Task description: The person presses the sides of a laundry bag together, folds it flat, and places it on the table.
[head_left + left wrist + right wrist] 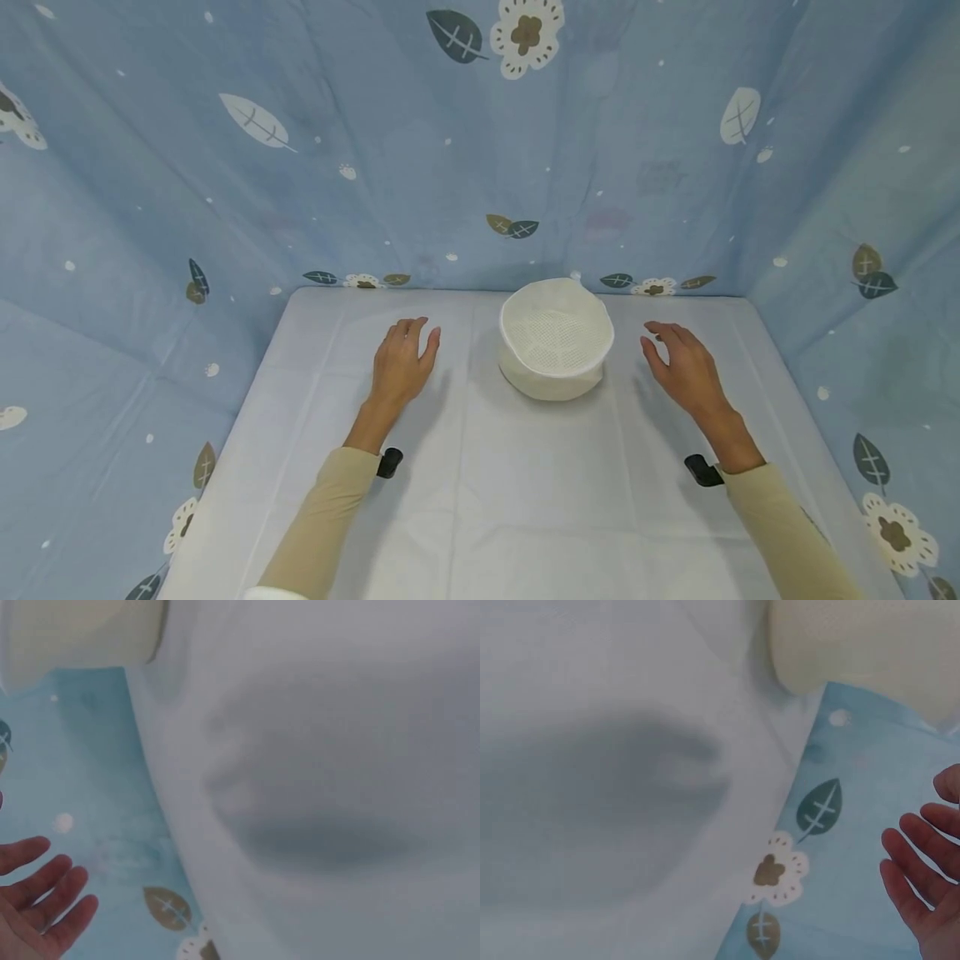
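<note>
Head view first: a white mesh container (557,340) stands near the far edge of the table (540,492), between the left hand (400,360) and the right hand (684,371), touching neither. Each grip is relaxed and fairly wide, holding nothing. Its walls look soft and its rim slightly lopsided, so I judge that a hard squeeze could buckle it. The right hand sits nearer; touching first, it might nudge the container leftward. A push away could jam it against the patterned cloth (442,158) behind.

Left wrist view: the container is cut off at upper left, with loosely spread fingers below, apart from it.

Right wrist view: its wall fills the top right corner; the hand, partly out of frame, is clear of it. Reaching low could snag the cloth.
</note>
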`<state>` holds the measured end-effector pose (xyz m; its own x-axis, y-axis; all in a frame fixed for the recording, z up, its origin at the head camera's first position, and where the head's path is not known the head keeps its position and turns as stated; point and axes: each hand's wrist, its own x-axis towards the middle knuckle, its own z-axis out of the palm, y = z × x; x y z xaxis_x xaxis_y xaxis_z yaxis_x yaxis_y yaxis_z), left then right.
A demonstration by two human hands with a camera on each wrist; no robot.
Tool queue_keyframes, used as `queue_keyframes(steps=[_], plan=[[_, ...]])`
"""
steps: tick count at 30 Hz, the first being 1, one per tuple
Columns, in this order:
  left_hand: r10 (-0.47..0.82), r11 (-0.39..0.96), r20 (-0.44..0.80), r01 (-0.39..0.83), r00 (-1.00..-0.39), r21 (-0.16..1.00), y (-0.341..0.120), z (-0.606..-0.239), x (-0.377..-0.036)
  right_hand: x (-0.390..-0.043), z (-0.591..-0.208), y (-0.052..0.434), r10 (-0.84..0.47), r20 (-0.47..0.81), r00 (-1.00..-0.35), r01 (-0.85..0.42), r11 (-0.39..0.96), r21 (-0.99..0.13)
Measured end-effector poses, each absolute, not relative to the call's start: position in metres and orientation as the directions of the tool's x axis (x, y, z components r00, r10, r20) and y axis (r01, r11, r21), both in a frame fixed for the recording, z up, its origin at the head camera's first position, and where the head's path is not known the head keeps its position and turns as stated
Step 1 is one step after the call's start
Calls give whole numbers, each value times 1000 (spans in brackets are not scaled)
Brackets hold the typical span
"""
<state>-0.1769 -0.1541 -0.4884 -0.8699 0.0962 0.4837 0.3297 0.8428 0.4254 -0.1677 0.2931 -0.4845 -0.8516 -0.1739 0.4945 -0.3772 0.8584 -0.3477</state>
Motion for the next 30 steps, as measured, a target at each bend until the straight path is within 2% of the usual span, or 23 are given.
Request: queue_keyframes(steps=[13,21,30], plan=[[130,810,490,377,-862,449,-125,-477,-183,-174,-473,274,-165,508,-845,-394,835,-385],[140,792,516,408,-845,453,-108,-473,-189,-180,-469,264,-139,450,-882,-346,841,-417],[139,765,465,393,-874,510,-90,-468,-191,-180,-464,255,-128,411,-903,-340,798,-497]])
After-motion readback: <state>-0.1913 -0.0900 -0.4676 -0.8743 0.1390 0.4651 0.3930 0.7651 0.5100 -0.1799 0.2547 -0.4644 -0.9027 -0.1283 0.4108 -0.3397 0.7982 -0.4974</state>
